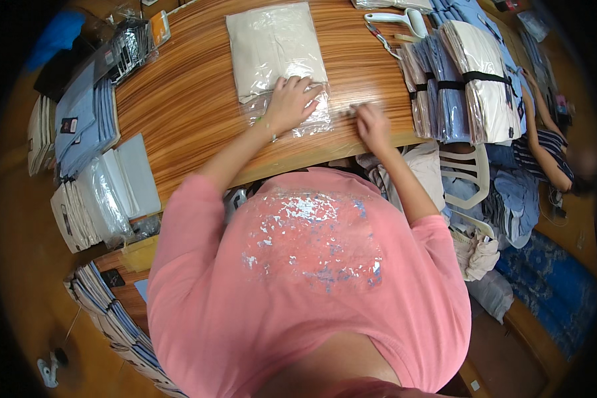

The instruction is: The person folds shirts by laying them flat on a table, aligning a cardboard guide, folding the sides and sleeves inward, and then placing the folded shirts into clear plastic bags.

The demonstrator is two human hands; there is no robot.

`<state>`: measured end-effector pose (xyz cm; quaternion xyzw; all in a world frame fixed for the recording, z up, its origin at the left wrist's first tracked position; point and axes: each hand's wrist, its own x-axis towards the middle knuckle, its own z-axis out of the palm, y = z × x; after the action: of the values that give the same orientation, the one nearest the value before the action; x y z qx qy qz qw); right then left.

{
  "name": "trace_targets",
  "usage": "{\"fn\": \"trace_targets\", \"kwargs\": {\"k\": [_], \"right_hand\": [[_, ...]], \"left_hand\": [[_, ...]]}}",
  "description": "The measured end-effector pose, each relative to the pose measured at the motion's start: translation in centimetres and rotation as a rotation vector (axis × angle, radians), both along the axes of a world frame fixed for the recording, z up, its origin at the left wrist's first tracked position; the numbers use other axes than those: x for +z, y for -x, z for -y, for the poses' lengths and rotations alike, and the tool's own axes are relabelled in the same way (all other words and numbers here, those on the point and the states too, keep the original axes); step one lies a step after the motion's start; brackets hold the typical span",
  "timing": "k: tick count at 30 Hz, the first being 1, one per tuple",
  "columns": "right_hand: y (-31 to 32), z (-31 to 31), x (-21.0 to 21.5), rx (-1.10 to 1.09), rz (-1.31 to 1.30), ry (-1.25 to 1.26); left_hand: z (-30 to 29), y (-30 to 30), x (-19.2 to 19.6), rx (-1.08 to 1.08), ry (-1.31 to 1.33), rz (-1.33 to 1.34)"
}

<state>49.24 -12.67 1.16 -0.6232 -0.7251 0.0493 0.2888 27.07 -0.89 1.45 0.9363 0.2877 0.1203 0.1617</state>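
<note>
A folded cream garment (275,46) lies in a clear plastic bag (312,123) on the wooden table. The bag's loose flap spreads toward the table's near edge. My left hand (290,105) rests on the garment's near edge and the flap, palm down with fingers spread, pressing on the plastic. To the right of the bag, my right hand (375,126) hovers over the tabletop, thumb and fingers drawn together. A small greyish bit shows at its fingertips, too blurred to name.
Bundled folded shirts (454,86) in plastic stand at the table's right, near a white lint roller (414,23) and a tool with a red handle. Blue shirts (89,126) and clear bags (103,192) lie left. A white plastic chair (467,176) holds clothes. Another person's arm (544,149) shows far right.
</note>
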Motion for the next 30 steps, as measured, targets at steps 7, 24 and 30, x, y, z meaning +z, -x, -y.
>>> {"fn": "trace_targets", "kwargs": {"k": [7, 24, 30], "right_hand": [[-0.7, -8.1, -2.0, 0.395, 0.165, -0.077], [-0.3, -8.9, -0.9, 0.583, 0.454, -0.012], [1.4, -9.5, -0.9, 0.285, -0.123, 0.295]], "left_hand": [[3.7, 8.2, -1.8, 0.131, 0.376, 0.345], [-4.0, 14.1, -2.8, -0.127, -0.156, 0.082], [-3.3, 13.4, -3.2, 0.131, -0.062, 0.119]]}}
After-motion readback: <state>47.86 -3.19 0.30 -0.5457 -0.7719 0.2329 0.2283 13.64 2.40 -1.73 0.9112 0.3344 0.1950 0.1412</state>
